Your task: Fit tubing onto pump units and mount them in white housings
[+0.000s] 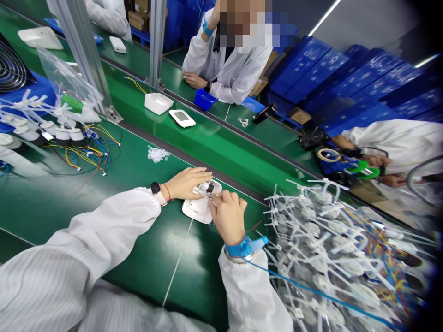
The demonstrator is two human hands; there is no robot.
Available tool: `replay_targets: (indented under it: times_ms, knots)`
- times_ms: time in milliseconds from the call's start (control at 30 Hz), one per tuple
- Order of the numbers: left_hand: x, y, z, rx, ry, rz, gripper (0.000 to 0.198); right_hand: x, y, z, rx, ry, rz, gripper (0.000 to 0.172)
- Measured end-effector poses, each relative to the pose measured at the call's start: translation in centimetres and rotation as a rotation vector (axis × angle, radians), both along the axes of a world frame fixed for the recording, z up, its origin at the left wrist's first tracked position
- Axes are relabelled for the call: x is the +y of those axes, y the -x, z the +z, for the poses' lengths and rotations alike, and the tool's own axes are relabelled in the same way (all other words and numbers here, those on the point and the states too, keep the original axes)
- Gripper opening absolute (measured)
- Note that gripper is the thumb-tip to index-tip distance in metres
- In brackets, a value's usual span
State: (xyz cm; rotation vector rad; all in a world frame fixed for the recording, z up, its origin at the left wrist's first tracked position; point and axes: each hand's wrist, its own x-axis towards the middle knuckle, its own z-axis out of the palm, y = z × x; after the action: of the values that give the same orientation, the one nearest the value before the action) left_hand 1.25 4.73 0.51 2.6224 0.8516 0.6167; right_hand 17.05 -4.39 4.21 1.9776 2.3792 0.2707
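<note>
A white plastic housing lies on the green bench in front of me, its inner side facing up. Inside it, near the far end, sits a small white cylindrical part with a black band. My left hand reaches over the housing from the left, with thumb and fingers closed around this part. At the right edge, my right hand is bent into a pinch beside the part; whatever is between its fingertips is hidden. A blue wrist strap with a cord circles my right wrist.
Small clear rings lie in a pile beyond my left arm. Wired parts crowd the left, and a heap of white tubes and wires fills the right. Past a metal rail are a display unit, a white cover and co-workers.
</note>
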Motion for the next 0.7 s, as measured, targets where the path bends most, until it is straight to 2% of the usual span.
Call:
replay_targets:
  times_ms: [167,400,567,633,700]
  knots:
    - [0.2,0.0,-0.2,-0.017,0.017,-0.034,0.056,1.1,-1.5,-0.2,0.068,-0.038,0.060,0.014]
    - [0.5,0.0,-0.5,-0.041,0.019,-0.057,0.057,1.7,-1.5,-1.5,0.184,-0.058,0.116,0.022]
    - [0.1,0.2,-0.9,-0.111,0.001,-0.024,0.057,4.4,-3.0,-2.3,0.551,-0.161,0.149,0.022]
    - [-0.1,0.4,-0.9,-0.173,-0.023,0.004,0.054,6.5,-3.5,-2.6,0.669,-0.084,0.180,0.029]
    - [-0.4,0.9,-0.7,-0.245,-0.043,0.047,0.049,8.7,-3.7,-3.0,0.757,0.135,0.223,0.026]
